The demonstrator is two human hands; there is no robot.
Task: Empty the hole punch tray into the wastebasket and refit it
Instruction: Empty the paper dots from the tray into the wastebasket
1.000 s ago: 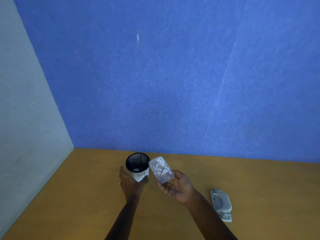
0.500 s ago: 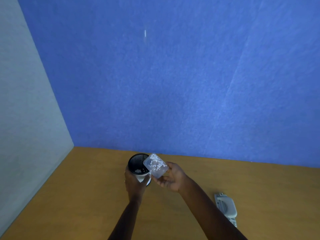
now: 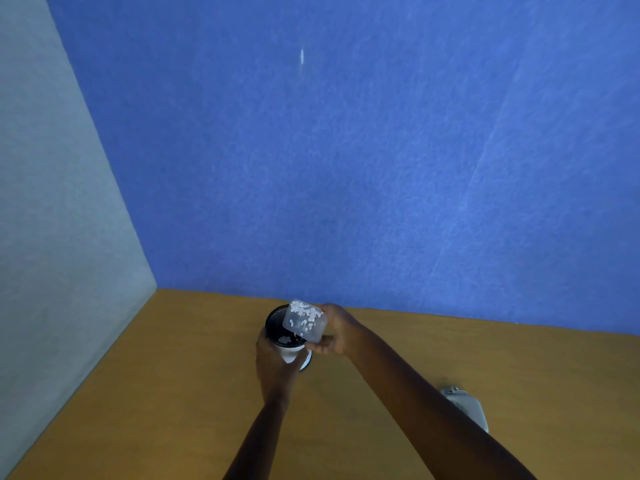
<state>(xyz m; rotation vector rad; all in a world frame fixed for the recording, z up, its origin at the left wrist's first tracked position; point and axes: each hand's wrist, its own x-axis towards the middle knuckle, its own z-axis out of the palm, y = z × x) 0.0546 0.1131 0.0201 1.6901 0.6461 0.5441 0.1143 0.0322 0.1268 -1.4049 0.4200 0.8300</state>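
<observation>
Emptying is under way: the right hand (image 3: 341,330) pinches the tilted tray (image 3: 304,321) over the wastebasket (image 3: 284,336), near the worktop's (image 3: 166,375) back edge, left hand (image 3: 275,367) clasping it; next, tip further, gently.

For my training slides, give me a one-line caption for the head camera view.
Right hand tips the paper-filled tray over a wastebasket steadied by the left hand.
</observation>
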